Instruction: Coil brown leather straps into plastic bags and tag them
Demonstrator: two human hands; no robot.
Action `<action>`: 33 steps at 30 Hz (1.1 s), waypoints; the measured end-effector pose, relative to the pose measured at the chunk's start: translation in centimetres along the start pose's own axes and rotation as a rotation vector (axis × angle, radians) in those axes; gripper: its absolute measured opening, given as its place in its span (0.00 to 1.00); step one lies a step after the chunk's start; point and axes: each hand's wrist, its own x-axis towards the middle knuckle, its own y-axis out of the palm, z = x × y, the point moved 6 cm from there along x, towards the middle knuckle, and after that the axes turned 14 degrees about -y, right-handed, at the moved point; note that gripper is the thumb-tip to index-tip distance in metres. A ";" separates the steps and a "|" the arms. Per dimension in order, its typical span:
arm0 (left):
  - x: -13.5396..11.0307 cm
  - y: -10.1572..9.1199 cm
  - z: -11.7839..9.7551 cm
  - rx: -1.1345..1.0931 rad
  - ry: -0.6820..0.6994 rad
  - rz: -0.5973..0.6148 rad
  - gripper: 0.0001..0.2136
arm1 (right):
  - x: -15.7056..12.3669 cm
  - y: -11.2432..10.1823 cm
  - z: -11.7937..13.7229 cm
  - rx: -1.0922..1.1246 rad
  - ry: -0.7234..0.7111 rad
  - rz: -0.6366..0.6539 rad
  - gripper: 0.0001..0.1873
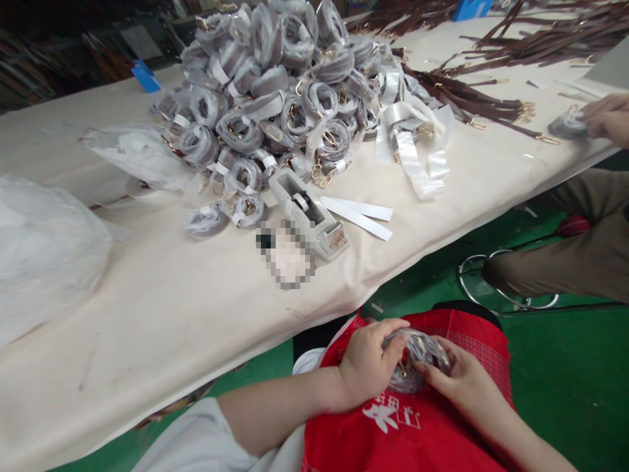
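Over the red apron (457,432) on my lap, both hands hold a coiled strap (415,344) wrapped in clear, greyish film. My left hand (368,357) grips the coil's left side, thumb across the top. From the right, my right hand (457,370) pinches the coil's edge. A gold-coloured metal clasp shows inside the ring. On the table ahead stands a tape dispenser (309,216), with white paper strips (361,216) beside it. Behind it rises a large pile of similar wrapped coils (275,92).
White plastic bags (44,255) lie on the table (187,314) at left. Loose brown straps (472,98) with gold clasps spread at back right. Another person's hand (609,118) touches a wrapped coil there. A metal stool (472,282) stands below. A pixelated patch hides something near the dispenser.
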 end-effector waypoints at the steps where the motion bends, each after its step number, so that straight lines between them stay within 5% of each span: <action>1: 0.0 0.0 0.0 -0.001 0.007 0.003 0.16 | 0.1 0.0 0.0 0.026 0.017 -0.002 0.16; 14: 0.1 0.4 -0.5 -0.056 0.055 0.086 0.17 | -0.3 2.2 -0.8 0.546 0.244 0.093 0.12; 26: 0.4 0.8 -0.2 -0.258 -0.059 0.229 0.16 | -0.3 3.4 1.2 0.455 0.255 0.317 0.11; 33: 0.8 1.9 1.2 -0.618 -0.275 0.330 0.18 | -0.2 3.2 0.8 0.437 0.250 0.249 0.16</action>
